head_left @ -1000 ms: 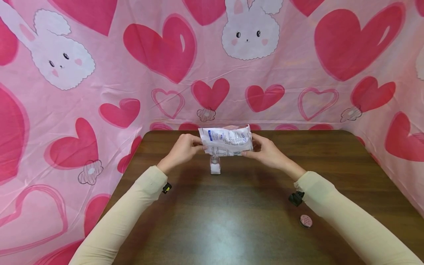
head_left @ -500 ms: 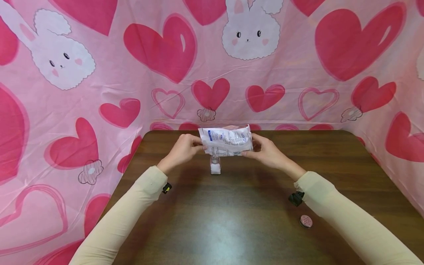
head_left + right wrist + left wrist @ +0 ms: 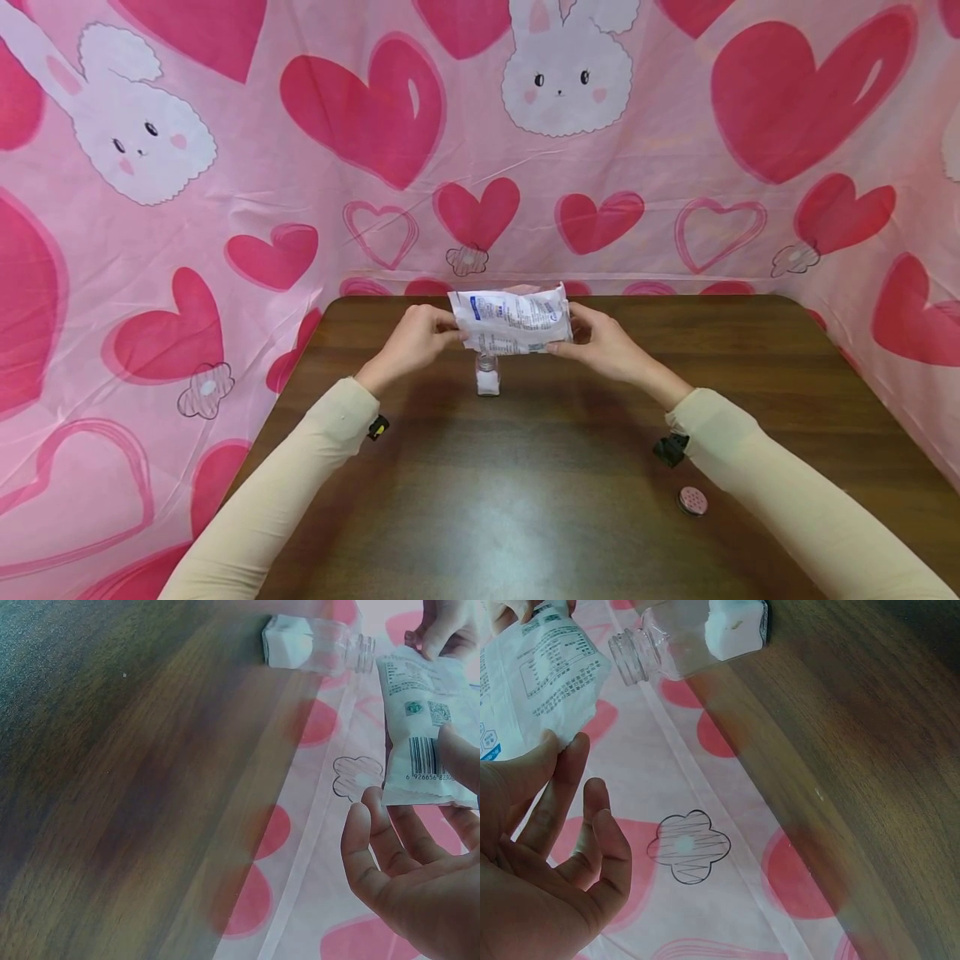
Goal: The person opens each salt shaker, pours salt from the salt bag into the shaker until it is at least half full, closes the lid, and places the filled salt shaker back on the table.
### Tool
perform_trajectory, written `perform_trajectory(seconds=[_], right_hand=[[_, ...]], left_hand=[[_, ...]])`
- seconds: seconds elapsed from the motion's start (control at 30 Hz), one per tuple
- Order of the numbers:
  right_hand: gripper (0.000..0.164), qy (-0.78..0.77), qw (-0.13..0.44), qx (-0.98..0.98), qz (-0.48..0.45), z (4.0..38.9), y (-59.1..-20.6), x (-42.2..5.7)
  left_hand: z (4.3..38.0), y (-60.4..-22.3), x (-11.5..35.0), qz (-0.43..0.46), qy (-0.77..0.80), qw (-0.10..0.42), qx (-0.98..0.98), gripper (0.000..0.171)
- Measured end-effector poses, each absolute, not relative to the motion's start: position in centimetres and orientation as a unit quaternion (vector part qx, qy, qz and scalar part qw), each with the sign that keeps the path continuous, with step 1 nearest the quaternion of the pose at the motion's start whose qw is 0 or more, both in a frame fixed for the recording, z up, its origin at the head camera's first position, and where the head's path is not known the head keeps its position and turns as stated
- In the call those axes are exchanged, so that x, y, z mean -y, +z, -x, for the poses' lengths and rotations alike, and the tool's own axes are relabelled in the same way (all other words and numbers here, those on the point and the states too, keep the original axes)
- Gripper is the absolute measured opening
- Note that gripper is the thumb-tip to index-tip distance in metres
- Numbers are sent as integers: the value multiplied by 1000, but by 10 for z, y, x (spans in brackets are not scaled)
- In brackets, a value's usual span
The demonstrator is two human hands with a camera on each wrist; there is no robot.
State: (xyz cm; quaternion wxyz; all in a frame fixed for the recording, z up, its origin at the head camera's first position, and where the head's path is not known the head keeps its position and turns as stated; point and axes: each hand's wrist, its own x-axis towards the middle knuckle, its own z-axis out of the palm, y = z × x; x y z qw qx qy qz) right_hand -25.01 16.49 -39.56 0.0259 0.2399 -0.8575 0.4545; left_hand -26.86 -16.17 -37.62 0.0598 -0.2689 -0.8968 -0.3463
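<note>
Two pinches: left hand [image 3: 414, 340] and right hand [image 3: 603, 343] fingers each pinch one end of the bag [image 3: 513, 321].
Bag: just above the jar [image 3: 487, 377].
Jar: best to tip slowly, right over it.

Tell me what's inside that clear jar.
White contents fill the bottom of the clear jar; nothing shows above them. The printed packet hides the jar's mouth in the head view.

Pink cloth backdrop [image 3: 667, 158] (hearts [image 3: 806, 108], white rabbits [image 3: 567, 96]) | brown wood-grain table [image 3: 517, 492], rounded far corners
</note>
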Motion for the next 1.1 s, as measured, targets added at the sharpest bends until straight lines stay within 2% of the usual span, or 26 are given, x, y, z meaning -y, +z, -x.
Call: perform_trajectory(seconds=[1.1], right_hand=[[55, 450, 31, 859, -242, 250, -395, -165]], left_hand=[[267, -375, 162, 266, -347, 56, 898, 7]])
